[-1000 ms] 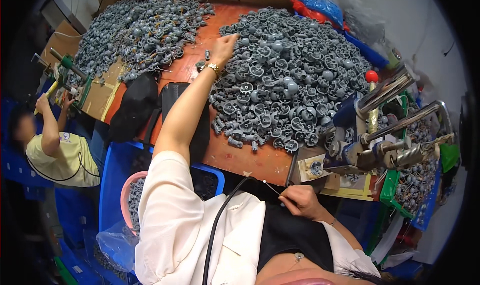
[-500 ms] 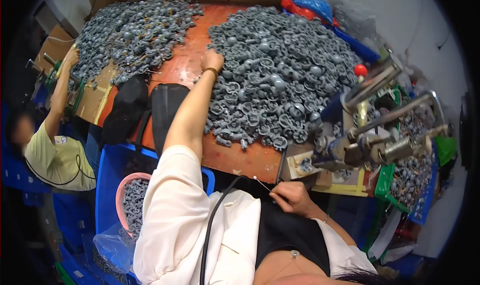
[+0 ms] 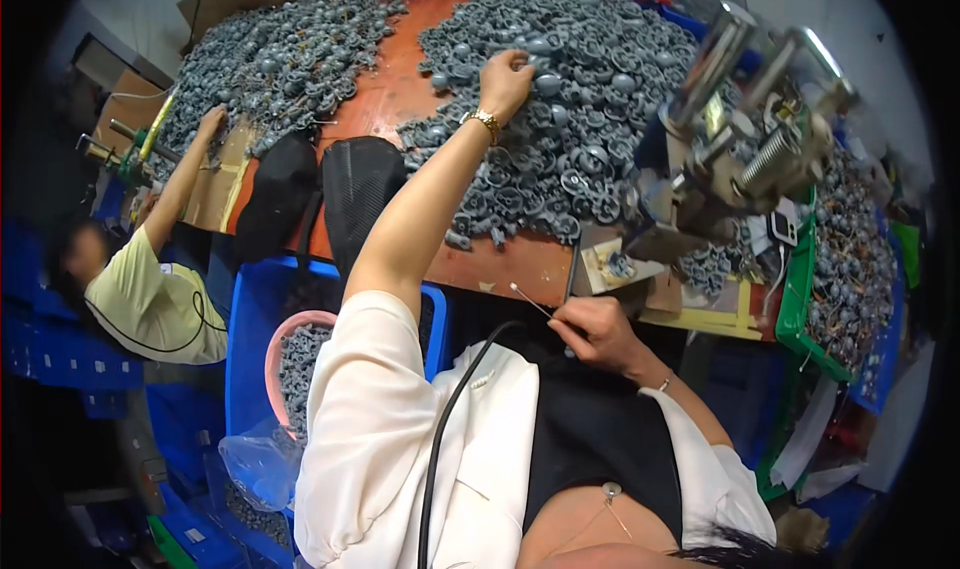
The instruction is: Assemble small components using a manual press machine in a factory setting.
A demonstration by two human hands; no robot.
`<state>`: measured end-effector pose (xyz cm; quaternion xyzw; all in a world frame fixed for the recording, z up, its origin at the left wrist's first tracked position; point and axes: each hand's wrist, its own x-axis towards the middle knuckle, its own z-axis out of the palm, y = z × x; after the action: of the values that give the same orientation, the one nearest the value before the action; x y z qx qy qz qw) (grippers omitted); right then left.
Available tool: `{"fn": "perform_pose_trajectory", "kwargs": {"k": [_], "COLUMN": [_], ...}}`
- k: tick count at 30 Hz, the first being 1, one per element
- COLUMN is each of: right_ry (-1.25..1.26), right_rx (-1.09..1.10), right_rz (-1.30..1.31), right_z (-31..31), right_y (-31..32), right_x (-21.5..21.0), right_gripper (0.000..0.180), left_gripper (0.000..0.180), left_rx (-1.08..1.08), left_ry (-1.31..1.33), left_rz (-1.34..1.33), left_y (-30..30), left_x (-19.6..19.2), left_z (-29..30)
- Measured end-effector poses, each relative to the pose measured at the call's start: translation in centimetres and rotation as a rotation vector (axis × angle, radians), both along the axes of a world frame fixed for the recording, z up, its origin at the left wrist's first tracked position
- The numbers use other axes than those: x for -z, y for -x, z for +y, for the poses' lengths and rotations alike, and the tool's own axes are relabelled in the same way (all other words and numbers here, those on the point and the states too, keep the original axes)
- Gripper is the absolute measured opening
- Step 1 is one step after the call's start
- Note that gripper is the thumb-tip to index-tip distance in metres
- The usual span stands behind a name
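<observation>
My left hand (image 3: 507, 81) is over the far part of a big heap of grey plastic parts (image 3: 590, 119), which mixes ring-shaped and ball-shaped pieces. Its fingers are curled together beside some grey balls, and whatever lies between them cannot be made out. Close to my body, just below the table's front edge, my right hand (image 3: 597, 331) pinches a thin wire-like rod (image 3: 530, 301) with a small white tip. The rod slants up and left from the fingertips.
A metal lever press (image 3: 710, 159) stands right of the heap, beside a green tray (image 3: 800, 294) of parts. Another grey heap (image 3: 280, 64) covers the table's left, where a co-worker's hand (image 3: 210, 124) reaches. A pink basin (image 3: 275, 369) sits in a blue bin (image 3: 240, 344) below.
My left hand has moved from the heap's left edge rightward onto its far part. My right hand still pinches the rod. The co-worker's arm has shifted to the other heap, and the view has tilted.
</observation>
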<state>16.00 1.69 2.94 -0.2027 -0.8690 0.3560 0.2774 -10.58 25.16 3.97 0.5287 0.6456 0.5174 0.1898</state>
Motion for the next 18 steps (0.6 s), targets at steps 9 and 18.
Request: {"fn": "perform_pose_trajectory", "kwargs": {"k": [9,18], "right_ry": [-0.073,-0.08], "right_rx": [0.007,0.036], "right_rz": [0.084,0.139], "right_z": [-0.7,-4.4], "right_y": [-1.8,-5.4], "right_x": [1.3,0.2], "right_gripper": [0.011,0.011], "left_gripper": [0.024,0.033], "left_rx": [-0.003,0.115], "left_ry": [-0.494,-0.327], "left_rz": [0.493,-0.214], "left_y": [-5.8,-6.7], "left_x": [1.5,2.0], "left_z": [-4.0,-7.7]}}
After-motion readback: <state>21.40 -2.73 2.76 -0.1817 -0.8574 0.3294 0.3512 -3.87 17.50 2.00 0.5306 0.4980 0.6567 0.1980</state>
